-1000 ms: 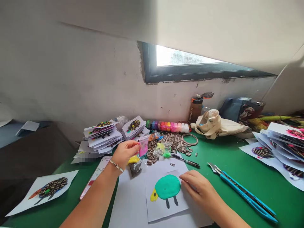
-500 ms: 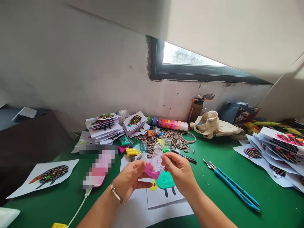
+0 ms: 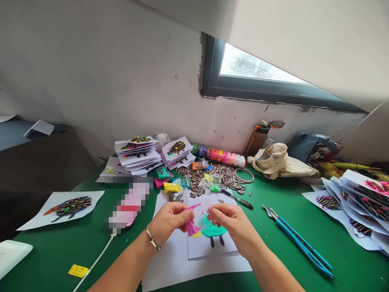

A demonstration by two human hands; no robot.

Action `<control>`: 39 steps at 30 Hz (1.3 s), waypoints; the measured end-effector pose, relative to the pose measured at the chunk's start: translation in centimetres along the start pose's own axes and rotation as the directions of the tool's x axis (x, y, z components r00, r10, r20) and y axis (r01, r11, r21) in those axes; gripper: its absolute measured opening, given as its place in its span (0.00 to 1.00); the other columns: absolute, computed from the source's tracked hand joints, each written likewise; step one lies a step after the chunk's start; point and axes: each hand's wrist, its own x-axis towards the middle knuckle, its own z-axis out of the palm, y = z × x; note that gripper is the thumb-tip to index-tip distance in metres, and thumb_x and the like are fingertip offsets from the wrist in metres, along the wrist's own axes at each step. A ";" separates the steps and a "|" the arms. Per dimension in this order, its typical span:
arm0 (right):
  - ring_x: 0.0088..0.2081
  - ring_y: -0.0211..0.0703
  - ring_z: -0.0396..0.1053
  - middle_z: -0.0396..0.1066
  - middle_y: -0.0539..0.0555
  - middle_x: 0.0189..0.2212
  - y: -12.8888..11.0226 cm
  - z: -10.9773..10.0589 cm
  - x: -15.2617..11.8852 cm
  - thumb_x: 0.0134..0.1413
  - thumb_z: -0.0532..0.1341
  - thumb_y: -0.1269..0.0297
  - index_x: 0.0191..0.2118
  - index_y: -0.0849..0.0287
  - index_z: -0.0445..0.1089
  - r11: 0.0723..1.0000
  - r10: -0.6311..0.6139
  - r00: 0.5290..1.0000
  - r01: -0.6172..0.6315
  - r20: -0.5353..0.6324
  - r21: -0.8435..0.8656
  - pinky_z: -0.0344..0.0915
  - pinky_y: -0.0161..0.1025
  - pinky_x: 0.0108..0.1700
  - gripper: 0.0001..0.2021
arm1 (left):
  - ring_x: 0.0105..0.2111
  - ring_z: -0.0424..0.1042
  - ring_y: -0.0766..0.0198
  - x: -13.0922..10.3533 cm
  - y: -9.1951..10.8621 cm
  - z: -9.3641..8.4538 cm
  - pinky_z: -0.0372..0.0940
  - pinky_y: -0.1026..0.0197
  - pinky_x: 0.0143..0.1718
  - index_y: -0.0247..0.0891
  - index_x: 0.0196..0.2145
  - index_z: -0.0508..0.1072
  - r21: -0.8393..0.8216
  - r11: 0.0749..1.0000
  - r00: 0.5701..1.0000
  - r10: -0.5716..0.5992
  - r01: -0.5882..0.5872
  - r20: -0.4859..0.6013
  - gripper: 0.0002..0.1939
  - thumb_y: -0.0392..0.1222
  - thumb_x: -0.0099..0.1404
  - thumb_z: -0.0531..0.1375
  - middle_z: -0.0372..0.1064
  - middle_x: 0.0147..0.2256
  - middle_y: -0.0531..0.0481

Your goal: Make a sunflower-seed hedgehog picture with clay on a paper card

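My left hand (image 3: 168, 221), with a bracelet at the wrist, pinches a small clear plastic bag of pink modelling clay (image 3: 192, 228). Opposite it, the fingers of my right hand (image 3: 229, 219) are closed at the bag's clear edge; pinkish bits show by these fingertips. Just below lies a white card (image 3: 199, 250) bearing a flat green clay body (image 3: 215, 230), dark legs and a yellow patch partly covered by the bag. Under the card is a larger white sheet (image 3: 170, 267).
Behind my hands are sunflower seeds (image 3: 223, 172), clay bags (image 3: 172, 187), a pen (image 3: 237, 198) and a tape ring (image 3: 244, 175). A blue utility knife (image 3: 299, 241) lies right. Stacked seed pictures (image 3: 138, 156) stand left, a phone (image 3: 130, 207) with cable nearer.
The pink clay bag has been turned and crumpled between my hands, its clear part now lower. Both hands stay close together over the card. The view has shifted slightly.
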 end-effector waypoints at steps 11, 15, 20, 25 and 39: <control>0.28 0.36 0.57 0.64 0.50 0.23 0.0 -0.1 -0.3 0.48 0.64 0.55 0.27 0.62 0.70 0.997 -0.002 0.998 -0.003 0.065 0.077 0.54 0.34 0.31 0.13 | 0.22 0.65 0.67 -0.7 1.1 0.3 0.61 0.64 0.26 0.32 0.21 0.75 0.109 0.990 0.996 0.085 -0.085 0.010 0.20 0.55 0.49 0.66 0.69 0.20 0.49; 0.27 0.34 0.55 0.62 0.49 0.23 0.2 -0.1 -0.4 0.46 0.65 0.55 0.28 0.62 0.69 0.995 0.015 0.995 -0.024 0.100 0.095 0.53 0.33 0.29 0.13 | 0.20 0.63 0.67 -1.0 1.1 0.6 0.59 0.64 0.24 0.33 0.19 0.73 0.135 0.988 0.998 0.069 -0.068 -0.002 0.20 0.56 0.50 0.64 0.66 0.17 0.51; 0.23 0.32 0.50 0.58 0.46 0.21 0.1 0.1 -0.7 0.44 0.66 0.55 0.25 0.60 0.65 0.996 0.048 0.984 -0.061 0.170 0.072 0.48 0.31 0.25 0.15 | 0.17 0.57 0.70 -1.2 1.1 1.0 0.52 0.66 0.19 0.36 0.15 0.66 0.187 0.974 0.980 0.151 -0.127 -0.125 0.25 0.60 0.54 0.60 0.58 0.15 0.55; 0.24 0.32 0.50 0.56 0.46 0.20 -0.2 -0.1 -0.6 0.43 0.67 0.55 0.24 0.61 0.63 0.994 0.006 0.989 -0.022 0.150 0.105 0.48 0.31 0.25 0.16 | 0.23 0.62 0.66 -1.2 1.4 1.0 0.58 0.65 0.25 0.34 0.24 0.74 0.150 0.977 0.985 0.161 -0.151 -0.056 0.18 0.55 0.53 0.63 0.66 0.21 0.51; 0.31 0.39 0.64 0.69 0.53 0.26 -0.2 0.0 -0.6 0.50 0.63 0.51 0.31 0.62 0.74 0.996 0.006 0.987 -0.021 0.162 0.089 0.61 0.36 0.36 0.16 | 0.25 0.62 0.65 -1.3 1.2 1.0 0.58 0.64 0.27 0.34 0.25 0.75 0.143 0.976 0.983 0.172 -0.162 -0.065 0.19 0.56 0.53 0.62 0.69 0.24 0.49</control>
